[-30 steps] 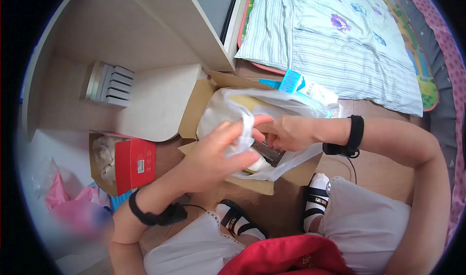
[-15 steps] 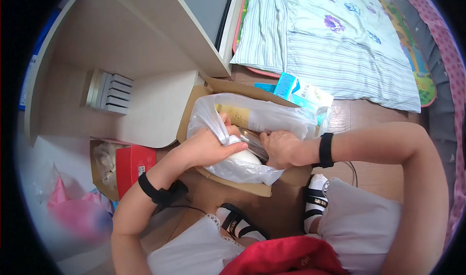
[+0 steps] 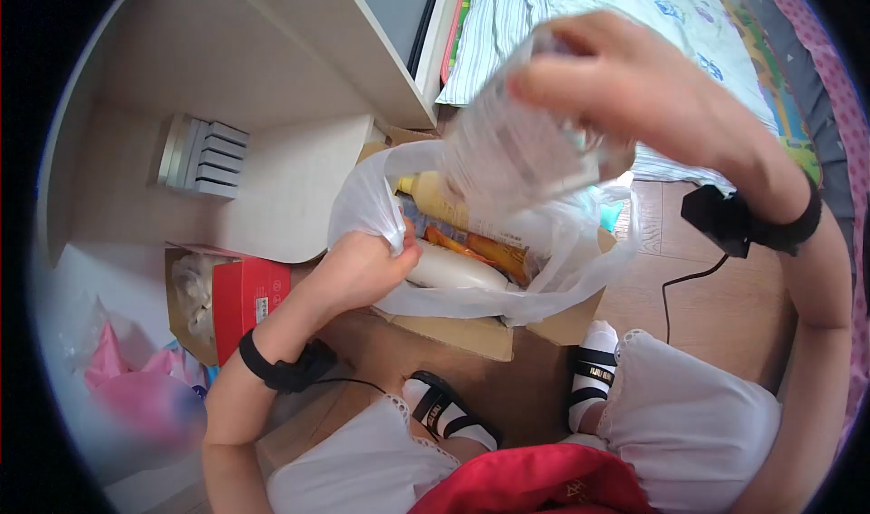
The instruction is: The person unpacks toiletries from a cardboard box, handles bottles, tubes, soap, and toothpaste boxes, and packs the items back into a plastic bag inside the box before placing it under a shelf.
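My left hand (image 3: 370, 265) is closed on the rim of a white plastic bag (image 3: 575, 283), which it holds at the left side. The bag stands inside a cardboard box (image 3: 444, 333). Above it, my right hand (image 3: 616, 79) grips a clear plastic container (image 3: 512, 147), tilted and blurred by motion, so its contents cannot be made out. Inside the bag lie a white bottle (image 3: 458, 269), a pale yellow bottle (image 3: 433, 197) with a yellow cap, and orange-brown packaging (image 3: 489, 253). The container partly hides the bag's far side.
A wooden cabinet shelf (image 3: 281, 197) at the left bears a grey-white slotted block (image 3: 207, 159). Below it stands a red box (image 3: 249, 301) beside a clear bag. Striped floral bedding (image 3: 489, 33) lies beyond the box. A black cable (image 3: 666, 301) trails from my right wrist.
My right hand has risen out of the bag with the clear container, moving up and right. The bag's opening is wider, showing the orange-brown packaging. My left hand has shifted slightly left.
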Available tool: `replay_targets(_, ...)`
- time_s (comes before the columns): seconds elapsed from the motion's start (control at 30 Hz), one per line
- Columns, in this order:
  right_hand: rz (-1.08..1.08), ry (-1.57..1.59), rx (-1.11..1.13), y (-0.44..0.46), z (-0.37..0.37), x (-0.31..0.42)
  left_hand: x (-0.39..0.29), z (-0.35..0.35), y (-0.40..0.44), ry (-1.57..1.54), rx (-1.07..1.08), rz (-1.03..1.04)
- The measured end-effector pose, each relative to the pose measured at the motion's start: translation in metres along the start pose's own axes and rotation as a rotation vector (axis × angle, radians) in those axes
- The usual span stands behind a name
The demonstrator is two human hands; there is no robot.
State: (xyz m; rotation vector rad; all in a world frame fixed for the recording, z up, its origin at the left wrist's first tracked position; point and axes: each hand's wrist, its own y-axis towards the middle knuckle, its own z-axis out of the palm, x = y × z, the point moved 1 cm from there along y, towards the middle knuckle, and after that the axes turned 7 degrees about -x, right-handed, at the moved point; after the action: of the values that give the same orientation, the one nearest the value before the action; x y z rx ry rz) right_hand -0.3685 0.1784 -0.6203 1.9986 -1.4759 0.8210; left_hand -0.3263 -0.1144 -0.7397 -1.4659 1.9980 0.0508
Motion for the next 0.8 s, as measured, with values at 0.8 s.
replay_targets(0.8, 0.128, 0.104, 0.056, -0.012, 0.018, -0.002, -0.037, -0.008, -0.012, 0.116, 0.168, -0.071)
